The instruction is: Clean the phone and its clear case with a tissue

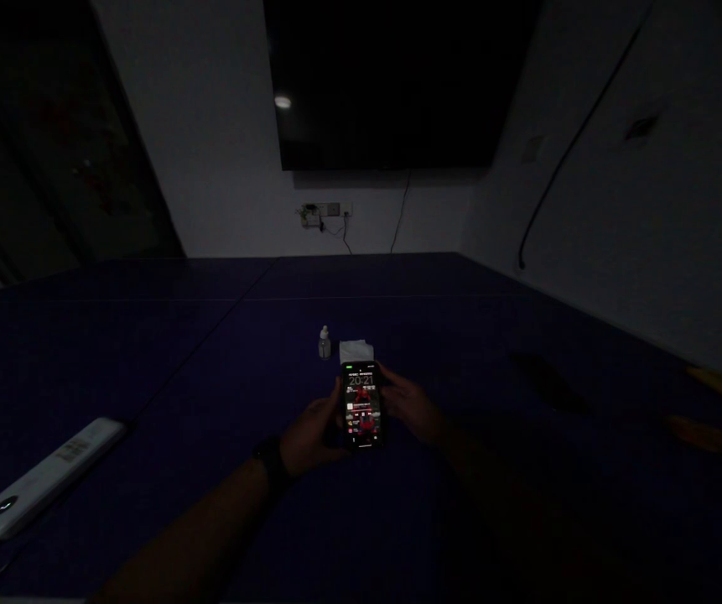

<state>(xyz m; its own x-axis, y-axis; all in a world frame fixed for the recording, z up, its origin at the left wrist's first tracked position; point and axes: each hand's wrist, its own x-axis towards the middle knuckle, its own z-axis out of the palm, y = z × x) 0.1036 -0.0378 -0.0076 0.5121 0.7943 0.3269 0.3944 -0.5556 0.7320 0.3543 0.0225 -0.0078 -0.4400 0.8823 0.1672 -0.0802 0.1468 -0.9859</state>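
A lit smartphone (362, 407) is upright between my hands, its lock screen showing 20:21 over a dark red picture. My left hand (314, 436), with a dark watch on the wrist, grips the phone's left edge, thumb along the side. On the opposite edge, my right hand (411, 405) holds it with the fingers at the upper right. Just beyond the phone lies a white folded cloth or tissue (356, 350), partly covered by it. Left of that stands a small clear bottle (324, 345) with a white cap.
The room is dim. A white power strip (52, 474) with a cable lies on the blue surface (210, 352) at left. Dim flat objects, one of them orange (703, 434), lie at right. A large dark screen (398, 84) hangs above wall sockets (329, 210).
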